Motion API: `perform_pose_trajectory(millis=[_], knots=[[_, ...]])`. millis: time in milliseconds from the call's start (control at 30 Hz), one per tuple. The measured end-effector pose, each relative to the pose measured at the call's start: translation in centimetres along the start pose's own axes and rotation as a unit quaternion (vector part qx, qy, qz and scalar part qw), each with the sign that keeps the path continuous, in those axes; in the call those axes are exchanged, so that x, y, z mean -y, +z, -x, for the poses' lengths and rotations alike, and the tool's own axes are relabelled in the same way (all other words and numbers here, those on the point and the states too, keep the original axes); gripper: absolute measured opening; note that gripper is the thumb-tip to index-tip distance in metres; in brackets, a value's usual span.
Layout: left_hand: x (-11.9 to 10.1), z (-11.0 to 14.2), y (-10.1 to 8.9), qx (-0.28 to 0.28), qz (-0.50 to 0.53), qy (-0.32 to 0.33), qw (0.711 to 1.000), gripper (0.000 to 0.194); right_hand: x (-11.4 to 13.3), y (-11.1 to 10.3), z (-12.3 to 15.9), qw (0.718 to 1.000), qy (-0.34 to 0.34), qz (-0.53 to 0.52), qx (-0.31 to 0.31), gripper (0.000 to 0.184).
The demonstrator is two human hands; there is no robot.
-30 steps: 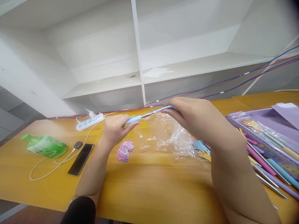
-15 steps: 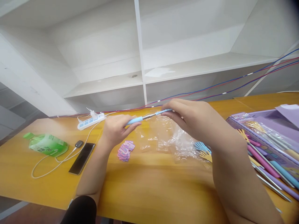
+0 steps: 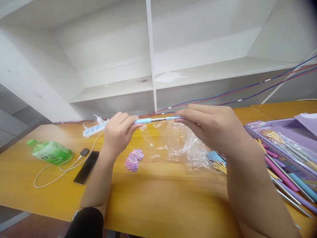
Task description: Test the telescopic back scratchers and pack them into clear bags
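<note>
Between my two hands a light blue back scratcher (image 3: 158, 119) is held nearly level above the table, with a short metal rod showing in its middle. My left hand (image 3: 120, 132) is closed around its thick blue handle. At the other end, the fingers and thumb of my right hand (image 3: 198, 120) pinch the thin blue part; the tip is hidden by the hand. Below lie clear plastic sleeves (image 3: 178, 145) and a small pile of pink and purple cards (image 3: 133, 160). Blue (image 3: 215, 156) and yellow hand-shaped scratcher heads (image 3: 220, 167) rest near my right forearm.
At right, a purple box (image 3: 277, 127) holds wrapped scratchers, with several loose, colourful scratchers (image 3: 284, 173) beside it. On the left are a green bottle (image 3: 52, 152), a phone (image 3: 86, 168), a white cable and a power strip (image 3: 92, 130). White shelving and blue and red cables run behind.
The back scratcher has swung from a slant to nearly level. My left hand has shifted slightly left and up, while my right hand has moved slightly right.
</note>
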State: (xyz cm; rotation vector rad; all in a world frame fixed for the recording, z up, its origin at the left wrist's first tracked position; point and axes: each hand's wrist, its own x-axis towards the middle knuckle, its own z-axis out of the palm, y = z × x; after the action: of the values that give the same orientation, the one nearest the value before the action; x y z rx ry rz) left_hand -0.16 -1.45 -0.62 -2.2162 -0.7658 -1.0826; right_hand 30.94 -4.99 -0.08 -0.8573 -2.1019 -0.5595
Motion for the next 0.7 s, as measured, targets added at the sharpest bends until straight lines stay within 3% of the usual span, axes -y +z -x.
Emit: perform_pose_trajectory(millis=[267, 533, 700], knots=[[0.0, 0.1, 0.0, -0.032, 0.024, 0.024, 0.999, 0.021, -0.7, -0.1, 0.2, 1.000, -0.003, -0.012, -0.007, 0.013], [2.7, 0.6, -1.3, -0.055, -0.012, 0.015, 0.998, 0.021, -3.1, -1.8, 1.2, 0.998, 0.006, -0.001, -0.063, 0.012], [3.2, 0.6, -1.7, -0.065, -0.009, 0.020, 0.998, 0.023, -4.2, -2.5, 1.5, 0.997, -0.001, 0.010, -0.072, 0.015]])
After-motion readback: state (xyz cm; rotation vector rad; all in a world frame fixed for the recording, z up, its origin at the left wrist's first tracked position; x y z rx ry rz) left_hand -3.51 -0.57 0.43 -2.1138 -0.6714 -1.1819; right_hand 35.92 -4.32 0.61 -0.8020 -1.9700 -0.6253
